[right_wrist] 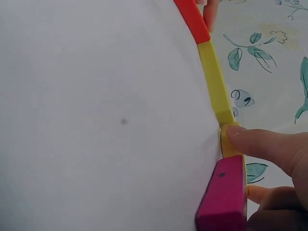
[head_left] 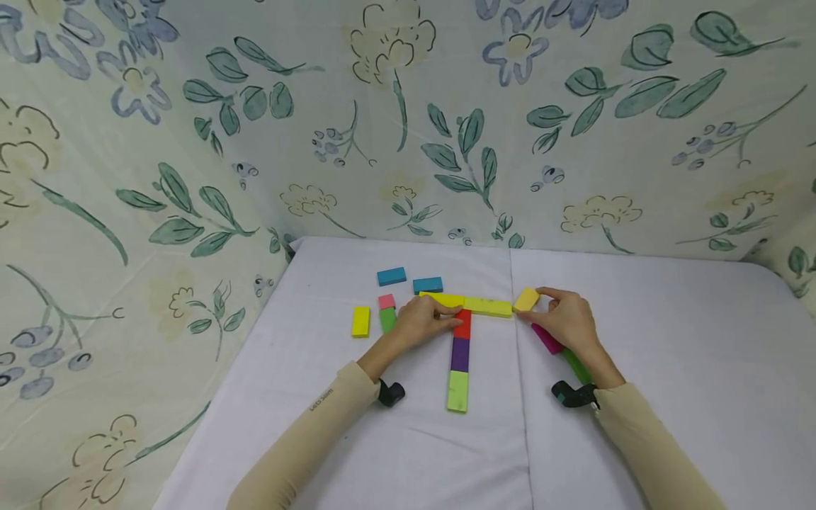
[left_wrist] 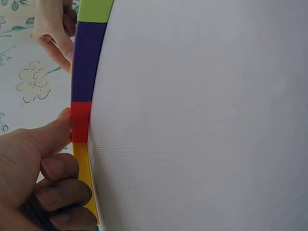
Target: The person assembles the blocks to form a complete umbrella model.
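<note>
My left hand (head_left: 421, 322) is at the red block (head_left: 462, 326), thumb and forefinger pinching its left side; the other fingers are curled in the left wrist view. Below the red block, a purple block (head_left: 460, 355) and a light green block (head_left: 457, 392) continue the line toward me. Across its top run two yellow blocks, the right one (head_left: 487, 307) fully seen, the left one (head_left: 440, 299) partly behind my hand. My right hand (head_left: 567, 315) pinches an orange-yellow block (head_left: 526, 299) at the right end of that row. A magenta block (right_wrist: 224, 192) lies just beside it.
Two blue blocks, one farther left (head_left: 392, 276) and one nearer the row (head_left: 428, 285), lie behind. A yellow block (head_left: 360, 321), a pink block (head_left: 386, 302) and a green block (head_left: 387, 320) lie left. Another green block (head_left: 576, 367) is partly under my right wrist. White cloth (head_left: 319, 439) covers the table.
</note>
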### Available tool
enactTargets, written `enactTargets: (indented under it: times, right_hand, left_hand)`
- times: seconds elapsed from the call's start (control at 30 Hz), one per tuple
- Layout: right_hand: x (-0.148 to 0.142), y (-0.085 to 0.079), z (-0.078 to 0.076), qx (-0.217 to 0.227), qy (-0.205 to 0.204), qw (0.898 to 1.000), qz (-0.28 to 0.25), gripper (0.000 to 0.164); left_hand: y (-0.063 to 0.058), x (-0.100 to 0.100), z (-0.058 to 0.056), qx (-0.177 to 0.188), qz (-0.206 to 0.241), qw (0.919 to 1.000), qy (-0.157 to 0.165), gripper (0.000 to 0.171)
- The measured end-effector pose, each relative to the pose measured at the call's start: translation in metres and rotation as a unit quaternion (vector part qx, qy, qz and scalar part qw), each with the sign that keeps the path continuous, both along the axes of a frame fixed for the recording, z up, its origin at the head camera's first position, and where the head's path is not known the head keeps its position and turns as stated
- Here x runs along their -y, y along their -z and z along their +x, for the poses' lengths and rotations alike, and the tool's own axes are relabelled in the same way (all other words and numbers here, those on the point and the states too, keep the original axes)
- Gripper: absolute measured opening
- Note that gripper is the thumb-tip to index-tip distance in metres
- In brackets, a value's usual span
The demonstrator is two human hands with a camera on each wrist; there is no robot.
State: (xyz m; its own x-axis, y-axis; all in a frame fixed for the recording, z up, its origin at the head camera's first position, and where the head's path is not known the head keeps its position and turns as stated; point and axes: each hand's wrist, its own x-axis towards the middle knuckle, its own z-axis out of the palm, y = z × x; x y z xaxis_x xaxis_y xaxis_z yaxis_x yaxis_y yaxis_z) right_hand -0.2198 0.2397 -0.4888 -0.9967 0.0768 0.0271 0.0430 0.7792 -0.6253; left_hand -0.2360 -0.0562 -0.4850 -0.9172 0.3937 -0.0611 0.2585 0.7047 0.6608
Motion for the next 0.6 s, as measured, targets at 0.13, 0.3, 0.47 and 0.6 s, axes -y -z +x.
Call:
enactTargets:
  times: [0.13, 0.3, 0.47, 0.6]
  right_hand:
    - [-0.0020, -0.0008, 0.0001, 0.002, -0.010, 1.000, 0.014, 0.070]
    - [-0.0050, -0.0043, 0.0017, 0.012, -0.024, 1.000, 0.004, 0.067]
    - [-0.0051, -0.0046, 0.0027, 0.011, -0.026, 1.000, 0.007, 0.065]
    - [-0.0056, -0.0042, 0.0034, 0.001, -0.029, 1.000, 0.007, 0.065]
  left_hand:
    - [0.0003, -0.0007, 0.0000, 0.000, 0.001, 1.0000, 0.000, 0.039]
    - [0.0012, -0.0005, -0.0002, -0.001, 0.000, 1.0000, 0.001, 0.039]
    - [0.0014, -0.0001, -0.0003, 0.002, 0.001, 1.0000, 0.001, 0.039]
    - [0.0008, -0.0005, -0.0003, 0.002, 0.002, 1.0000, 0.001, 0.040]
